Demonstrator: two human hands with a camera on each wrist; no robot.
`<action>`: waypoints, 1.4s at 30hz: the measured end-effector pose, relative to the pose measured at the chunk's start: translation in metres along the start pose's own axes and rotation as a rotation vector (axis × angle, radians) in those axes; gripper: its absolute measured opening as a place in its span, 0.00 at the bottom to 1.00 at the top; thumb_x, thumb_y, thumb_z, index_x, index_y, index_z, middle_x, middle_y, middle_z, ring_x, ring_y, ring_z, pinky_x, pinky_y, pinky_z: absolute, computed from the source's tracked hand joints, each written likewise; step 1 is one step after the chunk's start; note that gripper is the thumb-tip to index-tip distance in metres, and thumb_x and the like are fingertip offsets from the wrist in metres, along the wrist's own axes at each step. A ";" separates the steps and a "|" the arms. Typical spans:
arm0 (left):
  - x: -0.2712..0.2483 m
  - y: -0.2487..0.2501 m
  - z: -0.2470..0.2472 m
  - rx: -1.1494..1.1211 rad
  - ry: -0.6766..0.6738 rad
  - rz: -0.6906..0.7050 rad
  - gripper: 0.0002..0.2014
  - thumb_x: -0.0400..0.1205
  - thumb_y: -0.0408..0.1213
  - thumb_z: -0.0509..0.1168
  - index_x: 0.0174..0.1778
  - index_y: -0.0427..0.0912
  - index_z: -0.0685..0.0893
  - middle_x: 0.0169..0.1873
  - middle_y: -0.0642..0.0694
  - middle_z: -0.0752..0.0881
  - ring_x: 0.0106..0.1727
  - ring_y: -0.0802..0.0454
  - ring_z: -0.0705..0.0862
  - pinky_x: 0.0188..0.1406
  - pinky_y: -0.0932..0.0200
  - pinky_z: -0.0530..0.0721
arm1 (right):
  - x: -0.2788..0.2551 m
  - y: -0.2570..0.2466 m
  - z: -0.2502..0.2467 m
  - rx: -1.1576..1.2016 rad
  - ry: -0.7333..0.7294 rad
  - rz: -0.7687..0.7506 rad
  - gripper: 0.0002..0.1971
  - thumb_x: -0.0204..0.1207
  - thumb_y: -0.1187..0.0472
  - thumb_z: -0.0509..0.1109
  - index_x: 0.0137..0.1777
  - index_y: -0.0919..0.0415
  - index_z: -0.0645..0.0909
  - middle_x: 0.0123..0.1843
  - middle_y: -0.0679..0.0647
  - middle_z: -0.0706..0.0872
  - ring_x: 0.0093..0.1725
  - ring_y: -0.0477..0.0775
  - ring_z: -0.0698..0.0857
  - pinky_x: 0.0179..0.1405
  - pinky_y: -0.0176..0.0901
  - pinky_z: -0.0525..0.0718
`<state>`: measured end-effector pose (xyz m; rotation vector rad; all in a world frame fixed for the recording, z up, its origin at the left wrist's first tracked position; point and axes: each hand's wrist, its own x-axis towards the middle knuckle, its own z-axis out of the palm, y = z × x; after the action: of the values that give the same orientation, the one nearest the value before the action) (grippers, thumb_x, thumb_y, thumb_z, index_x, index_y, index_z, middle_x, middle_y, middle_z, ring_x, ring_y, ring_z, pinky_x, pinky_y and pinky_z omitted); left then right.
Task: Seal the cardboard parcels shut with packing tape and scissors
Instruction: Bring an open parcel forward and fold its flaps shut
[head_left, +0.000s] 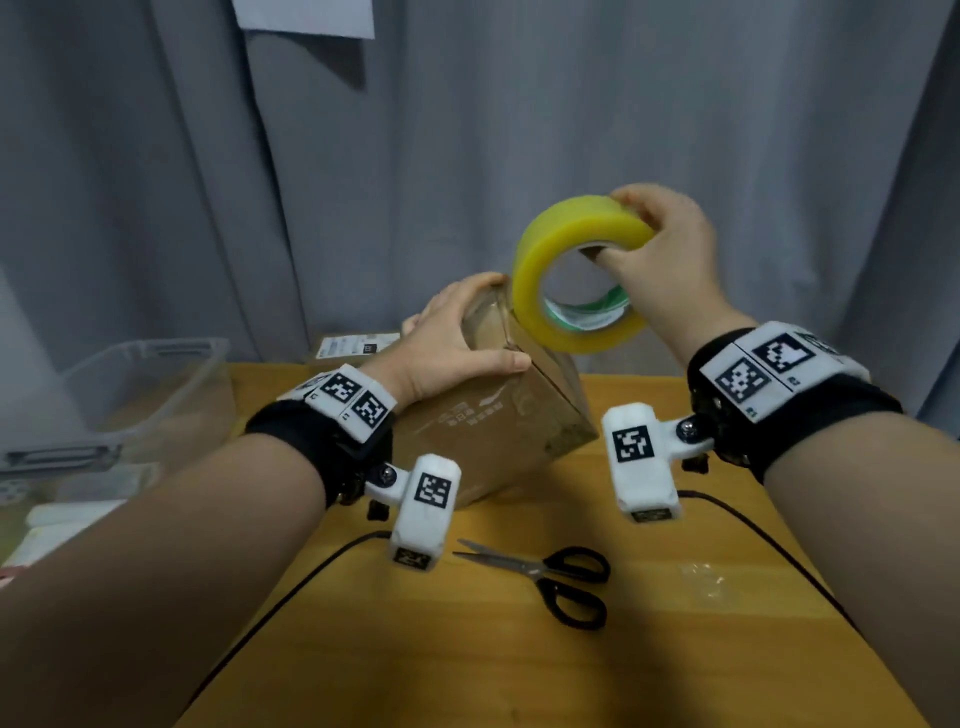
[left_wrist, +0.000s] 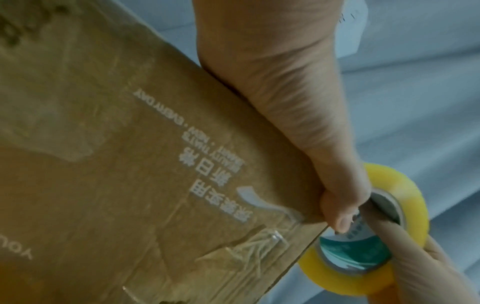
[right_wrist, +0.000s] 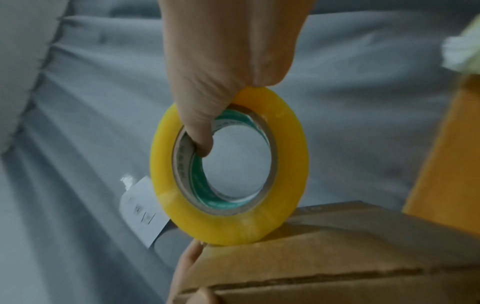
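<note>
- 1 cardboard parcel (head_left: 498, 415), tilted at table (head_left: 675, 649) centre, printed "EVERY DAY"; left hand (head_left: 447, 338) grips its top corner.
- 1 yellow tape roll (head_left: 550, 291), pinched by right hand (head_left: 660, 265), touching the parcel's top.
- 1 scissors (head_left: 550, 577), near.

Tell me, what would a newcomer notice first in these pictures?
The yellow tape roll, gripped by the right hand and touching the top edge of the tilted box. The left hand holds that box on the table. Black scissors lie in front, untouched.
</note>
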<state>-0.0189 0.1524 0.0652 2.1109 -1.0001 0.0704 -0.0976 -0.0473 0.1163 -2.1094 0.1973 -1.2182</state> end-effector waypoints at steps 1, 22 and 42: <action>-0.003 -0.004 -0.004 -0.054 0.015 -0.020 0.45 0.56 0.73 0.70 0.69 0.74 0.62 0.72 0.58 0.72 0.74 0.53 0.70 0.75 0.39 0.66 | 0.003 -0.010 0.006 0.016 -0.031 -0.025 0.25 0.63 0.55 0.79 0.62 0.53 0.84 0.60 0.54 0.85 0.59 0.52 0.84 0.62 0.49 0.81; -0.037 -0.065 -0.063 -0.454 0.065 -0.394 0.40 0.72 0.58 0.64 0.80 0.58 0.56 0.66 0.48 0.78 0.65 0.48 0.78 0.71 0.46 0.72 | 0.014 -0.097 0.121 -0.090 -0.413 -0.350 0.28 0.72 0.76 0.64 0.69 0.51 0.80 0.62 0.55 0.75 0.61 0.54 0.78 0.63 0.41 0.74; -0.018 -0.064 -0.030 -0.342 -0.066 -0.363 0.21 0.88 0.47 0.52 0.78 0.54 0.60 0.62 0.54 0.72 0.61 0.60 0.71 0.47 0.70 0.68 | 0.041 -0.049 0.085 -0.244 -0.466 -0.392 0.29 0.69 0.76 0.64 0.67 0.52 0.82 0.62 0.60 0.81 0.64 0.61 0.79 0.64 0.46 0.75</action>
<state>0.0197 0.2087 0.0389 1.9497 -0.6008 -0.3303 -0.0155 0.0127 0.1476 -2.6680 -0.3055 -0.9021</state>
